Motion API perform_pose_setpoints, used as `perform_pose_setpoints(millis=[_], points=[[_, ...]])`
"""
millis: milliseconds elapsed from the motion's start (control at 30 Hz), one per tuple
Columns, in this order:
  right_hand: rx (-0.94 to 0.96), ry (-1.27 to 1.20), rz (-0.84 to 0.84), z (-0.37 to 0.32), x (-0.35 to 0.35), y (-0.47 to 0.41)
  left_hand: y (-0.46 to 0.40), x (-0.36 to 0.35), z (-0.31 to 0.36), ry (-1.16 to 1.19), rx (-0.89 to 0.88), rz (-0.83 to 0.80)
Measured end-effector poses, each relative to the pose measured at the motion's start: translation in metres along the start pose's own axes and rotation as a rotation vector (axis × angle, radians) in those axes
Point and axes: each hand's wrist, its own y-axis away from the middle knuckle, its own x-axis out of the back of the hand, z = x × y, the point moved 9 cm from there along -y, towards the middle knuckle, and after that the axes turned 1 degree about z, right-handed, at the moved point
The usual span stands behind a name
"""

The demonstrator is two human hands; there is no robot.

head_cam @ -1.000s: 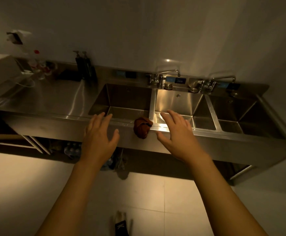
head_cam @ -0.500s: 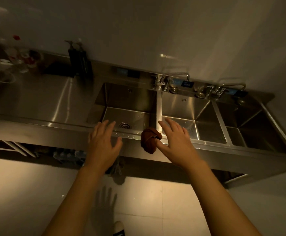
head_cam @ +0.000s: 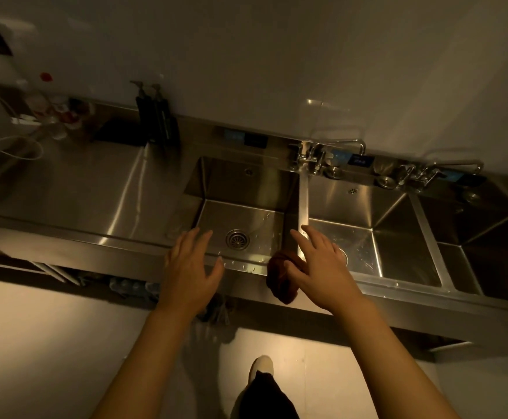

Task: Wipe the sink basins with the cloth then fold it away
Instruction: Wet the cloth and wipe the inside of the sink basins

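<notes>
Both forearms reach forward, palms down; left hand spread, holding nothing, over the left basin front rim; right hand fingers splayed, thumb touching the brown cloth draped over the rim at the divider, closer than a second ago; drain now visible.
</notes>
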Motion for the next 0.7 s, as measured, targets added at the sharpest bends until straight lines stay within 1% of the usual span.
perform_pose_setpoints(millis=[100, 233, 400, 500, 567, 700], points=[[-0.010, -0.031, -0.017, 0.017, -0.007, -0.023, -0.025, -0.005, 0.001, -0.067, 0.016, 0.000], [0.010, -0.060, -0.049, 0.037, -0.013, -0.059, -0.064, -0.015, 0.000, -0.095, 0.055, -0.016], [0.019, -0.102, -0.093, 0.062, -0.020, -0.097, -0.106, -0.028, 0.011, -0.144, 0.057, -0.028], [0.021, -0.145, -0.155, 0.075, -0.035, -0.114, -0.123, -0.035, 0.013, -0.165, 0.060, -0.019], [0.030, -0.183, -0.210, 0.081, -0.049, -0.119, -0.128, -0.042, 0.010, -0.178, 0.078, -0.040], [0.029, -0.212, -0.352, 0.090, -0.095, -0.111, -0.134, -0.056, -0.007, -0.194, 0.099, -0.084]])
